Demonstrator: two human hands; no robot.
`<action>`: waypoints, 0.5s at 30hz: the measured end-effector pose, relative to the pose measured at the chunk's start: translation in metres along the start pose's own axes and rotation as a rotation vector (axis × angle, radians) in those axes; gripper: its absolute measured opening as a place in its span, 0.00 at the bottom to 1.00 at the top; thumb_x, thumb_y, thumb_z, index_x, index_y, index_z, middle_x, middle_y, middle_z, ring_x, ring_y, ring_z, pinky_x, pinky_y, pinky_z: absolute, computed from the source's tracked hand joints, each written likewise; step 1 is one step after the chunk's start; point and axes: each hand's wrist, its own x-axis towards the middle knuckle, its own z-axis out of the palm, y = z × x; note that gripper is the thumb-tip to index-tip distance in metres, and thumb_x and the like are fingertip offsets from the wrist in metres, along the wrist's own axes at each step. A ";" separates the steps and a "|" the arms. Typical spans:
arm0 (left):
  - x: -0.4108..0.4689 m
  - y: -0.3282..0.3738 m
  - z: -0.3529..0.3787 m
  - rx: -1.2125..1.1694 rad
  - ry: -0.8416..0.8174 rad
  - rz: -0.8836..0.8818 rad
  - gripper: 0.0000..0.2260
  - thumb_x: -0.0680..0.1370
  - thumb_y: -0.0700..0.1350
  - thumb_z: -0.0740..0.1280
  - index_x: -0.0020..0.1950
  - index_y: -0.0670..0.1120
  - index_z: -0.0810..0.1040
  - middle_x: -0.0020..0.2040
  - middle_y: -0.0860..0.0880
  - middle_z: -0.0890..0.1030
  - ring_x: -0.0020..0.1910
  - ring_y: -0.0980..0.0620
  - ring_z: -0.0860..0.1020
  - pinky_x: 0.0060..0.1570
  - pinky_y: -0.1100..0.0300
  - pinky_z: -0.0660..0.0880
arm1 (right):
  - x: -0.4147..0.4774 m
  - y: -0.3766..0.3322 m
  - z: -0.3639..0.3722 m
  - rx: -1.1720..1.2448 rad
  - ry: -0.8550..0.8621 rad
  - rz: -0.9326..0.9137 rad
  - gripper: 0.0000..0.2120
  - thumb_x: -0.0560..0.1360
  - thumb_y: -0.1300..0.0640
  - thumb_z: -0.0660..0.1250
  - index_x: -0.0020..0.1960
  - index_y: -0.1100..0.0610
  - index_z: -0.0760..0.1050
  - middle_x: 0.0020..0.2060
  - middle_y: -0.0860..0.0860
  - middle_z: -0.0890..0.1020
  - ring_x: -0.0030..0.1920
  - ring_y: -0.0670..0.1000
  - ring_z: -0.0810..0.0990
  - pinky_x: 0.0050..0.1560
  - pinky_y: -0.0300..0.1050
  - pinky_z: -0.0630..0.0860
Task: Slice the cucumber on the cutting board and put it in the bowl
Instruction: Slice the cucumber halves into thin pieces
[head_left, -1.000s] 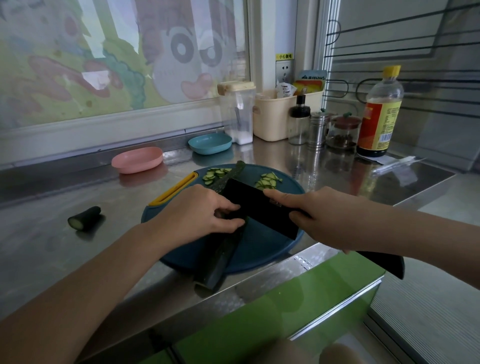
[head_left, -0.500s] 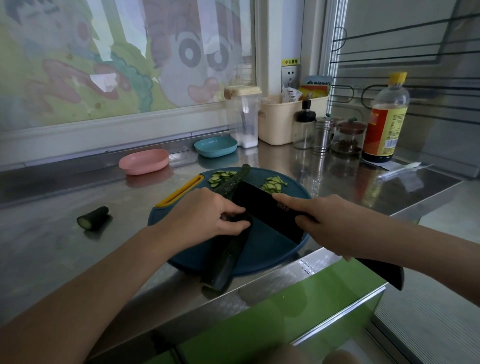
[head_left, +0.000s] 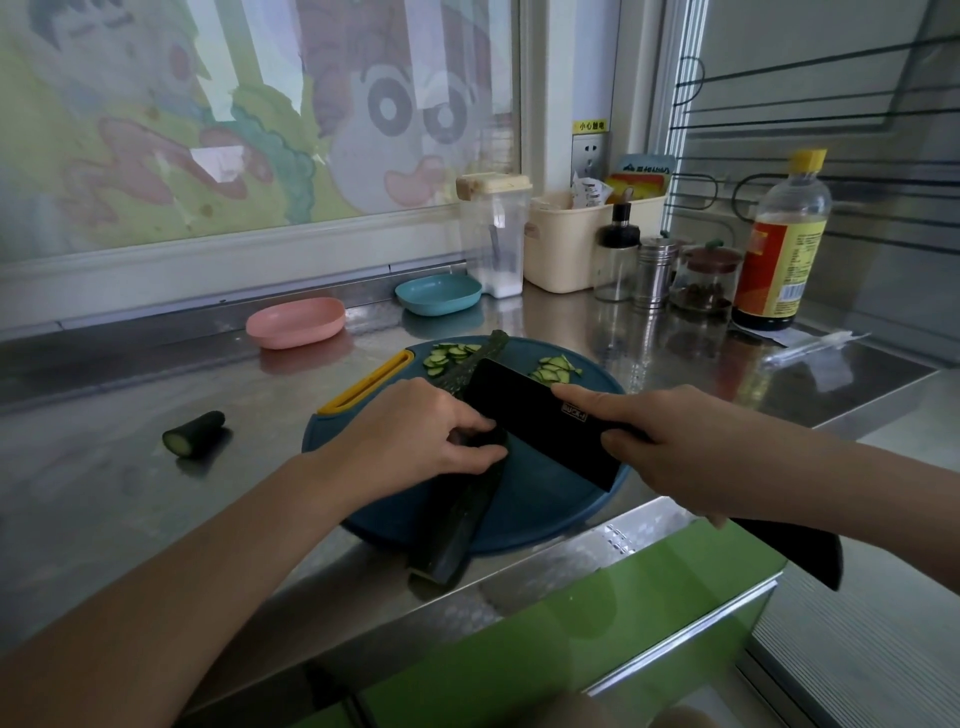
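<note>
Near the centre of the frame the left hand (head_left: 410, 436) lies curled over the cucumber (head_left: 457, 525), fingertips tucked down on its far side and thumb pressed against its near side, so it grips the dark green length to the board. Just right of it, the right hand (head_left: 670, 447) is wrapped round the handle of a black knife (head_left: 540, 431), its index finger stretched along the top of the wide blade. The blade stands on edge across the cucumber, touching the left hand's knuckles, and the end of the handle sticks out behind the wrist at the lower right.

The cucumber runs diagonally over the round blue cutting board (head_left: 545, 509), its near cut end overhanging the board's lower rim and its far tip reaching the upper rim. Two small heaps of cucumber slices (head_left: 449, 356) lie on the far part of the board, one on each side of that tip. A yellow strip edges the board's upper left.

The board sits on a steel desk (head_left: 130, 493). A cut cucumber stub (head_left: 193, 434) lies well apart at the left. Beyond the board stand a pink bowl (head_left: 296, 322) and, to its right, a blue bowl (head_left: 439, 294). At the upper right are a clear container (head_left: 496, 234), a cream basket (head_left: 561, 249), small jars and a yellow-capped bottle (head_left: 784, 244).
</note>
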 end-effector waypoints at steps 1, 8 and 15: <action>0.000 0.000 0.000 0.001 -0.001 -0.003 0.17 0.73 0.57 0.69 0.59 0.52 0.81 0.42 0.54 0.85 0.35 0.63 0.77 0.37 0.76 0.66 | 0.000 0.000 0.000 -0.002 -0.006 0.000 0.25 0.82 0.55 0.51 0.72 0.31 0.52 0.29 0.49 0.73 0.18 0.42 0.70 0.24 0.35 0.73; 0.002 -0.002 0.000 -0.006 -0.013 -0.023 0.17 0.72 0.57 0.70 0.58 0.52 0.82 0.42 0.54 0.85 0.39 0.60 0.80 0.42 0.69 0.72 | 0.002 -0.001 -0.003 -0.103 -0.028 -0.030 0.26 0.82 0.55 0.50 0.73 0.32 0.48 0.27 0.49 0.72 0.17 0.41 0.70 0.29 0.38 0.76; 0.000 0.002 -0.002 0.025 -0.026 0.000 0.16 0.74 0.56 0.69 0.59 0.53 0.82 0.42 0.54 0.85 0.40 0.59 0.80 0.44 0.63 0.74 | 0.010 -0.005 0.017 -0.227 0.043 -0.071 0.25 0.82 0.54 0.49 0.74 0.35 0.48 0.29 0.49 0.69 0.26 0.46 0.69 0.32 0.41 0.71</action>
